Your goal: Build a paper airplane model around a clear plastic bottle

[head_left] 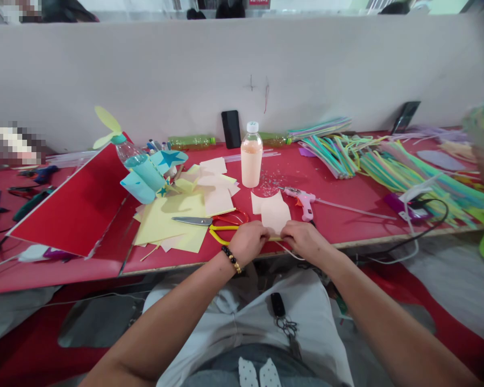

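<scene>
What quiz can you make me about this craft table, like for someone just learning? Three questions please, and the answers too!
1. True or false: the white-capped bottle stands upright.
2. Pick one: what colour is the glue gun?
A) green
B) pink
C) black
3. What are the left hand and right hand both holding at its near edge?

Key:
1. True
2. B
3. A piece of pale paper
</scene>
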`<action>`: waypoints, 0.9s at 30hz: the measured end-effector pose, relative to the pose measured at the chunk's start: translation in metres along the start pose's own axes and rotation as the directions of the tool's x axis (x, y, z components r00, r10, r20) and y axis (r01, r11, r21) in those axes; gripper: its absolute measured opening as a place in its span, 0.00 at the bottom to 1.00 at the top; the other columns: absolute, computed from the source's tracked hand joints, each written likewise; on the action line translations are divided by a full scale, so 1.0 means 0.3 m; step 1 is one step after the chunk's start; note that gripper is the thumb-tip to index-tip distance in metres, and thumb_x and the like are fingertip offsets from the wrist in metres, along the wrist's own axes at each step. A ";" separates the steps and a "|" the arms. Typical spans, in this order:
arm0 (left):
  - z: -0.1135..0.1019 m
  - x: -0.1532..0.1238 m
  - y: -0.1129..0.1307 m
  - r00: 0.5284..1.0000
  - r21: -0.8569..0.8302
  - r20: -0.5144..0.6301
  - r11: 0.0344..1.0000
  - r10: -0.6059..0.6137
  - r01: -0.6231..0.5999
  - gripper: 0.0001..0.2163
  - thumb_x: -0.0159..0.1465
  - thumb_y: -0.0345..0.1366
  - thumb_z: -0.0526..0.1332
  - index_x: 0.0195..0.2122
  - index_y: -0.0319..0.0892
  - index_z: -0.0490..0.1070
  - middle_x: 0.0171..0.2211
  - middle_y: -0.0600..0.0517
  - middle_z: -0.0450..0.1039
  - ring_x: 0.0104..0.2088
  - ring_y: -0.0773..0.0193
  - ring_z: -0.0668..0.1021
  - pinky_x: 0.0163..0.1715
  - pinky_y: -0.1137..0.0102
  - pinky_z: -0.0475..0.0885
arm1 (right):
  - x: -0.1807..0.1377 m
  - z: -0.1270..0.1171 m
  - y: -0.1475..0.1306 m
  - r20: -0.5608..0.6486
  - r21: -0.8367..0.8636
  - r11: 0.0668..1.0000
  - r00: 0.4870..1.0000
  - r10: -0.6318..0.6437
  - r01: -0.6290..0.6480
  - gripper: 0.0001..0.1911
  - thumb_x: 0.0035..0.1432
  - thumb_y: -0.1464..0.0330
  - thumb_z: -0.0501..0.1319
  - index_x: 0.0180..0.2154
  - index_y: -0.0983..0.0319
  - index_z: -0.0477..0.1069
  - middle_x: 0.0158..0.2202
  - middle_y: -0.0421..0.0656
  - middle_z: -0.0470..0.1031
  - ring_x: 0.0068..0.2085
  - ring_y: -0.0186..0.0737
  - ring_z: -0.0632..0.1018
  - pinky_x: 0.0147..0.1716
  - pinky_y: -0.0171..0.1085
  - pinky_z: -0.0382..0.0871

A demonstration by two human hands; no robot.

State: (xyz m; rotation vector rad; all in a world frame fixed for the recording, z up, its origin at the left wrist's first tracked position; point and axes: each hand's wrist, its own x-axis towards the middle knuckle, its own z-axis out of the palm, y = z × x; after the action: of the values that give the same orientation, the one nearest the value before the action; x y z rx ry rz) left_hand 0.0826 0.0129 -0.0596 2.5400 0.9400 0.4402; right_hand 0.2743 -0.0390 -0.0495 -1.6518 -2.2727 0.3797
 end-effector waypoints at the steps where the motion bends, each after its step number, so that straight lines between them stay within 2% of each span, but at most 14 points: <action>1: 0.000 0.000 0.000 1.000 0.003 0.000 1.000 0.001 -0.001 0.09 0.57 0.25 0.57 0.28 0.42 0.76 0.28 0.52 0.73 0.30 0.65 0.72 0.31 0.72 0.63 | 0.001 0.000 0.000 0.001 -0.001 1.000 1.000 0.003 -0.003 0.11 0.54 0.79 0.56 0.29 0.64 0.76 0.30 0.44 0.75 0.32 0.36 0.75 0.33 0.32 0.63; 10: 0.002 0.000 0.004 1.000 0.028 0.002 1.000 -0.008 0.008 0.09 0.59 0.27 0.57 0.28 0.41 0.76 0.26 0.52 0.72 0.27 0.67 0.71 0.28 0.73 0.62 | 0.009 -0.004 -0.007 0.018 -0.011 1.000 0.999 0.029 -0.029 0.12 0.54 0.78 0.56 0.29 0.63 0.77 0.29 0.44 0.75 0.32 0.37 0.75 0.34 0.32 0.63; 27: 0.007 0.002 0.004 1.000 0.055 0.014 0.998 -0.012 0.012 0.09 0.58 0.26 0.57 0.28 0.41 0.76 0.27 0.52 0.72 0.28 0.67 0.71 0.28 0.73 0.62 | 0.010 0.003 -0.002 0.026 -0.028 0.999 0.999 0.023 -0.023 0.12 0.54 0.79 0.56 0.29 0.64 0.78 0.29 0.44 0.76 0.32 0.36 0.76 0.33 0.32 0.63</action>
State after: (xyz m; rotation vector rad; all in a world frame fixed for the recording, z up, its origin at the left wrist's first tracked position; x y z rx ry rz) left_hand 0.0845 0.0118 -0.0607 2.5818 0.9743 0.3976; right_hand 0.2725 -0.0364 -0.0499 -1.6973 -2.2899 0.3800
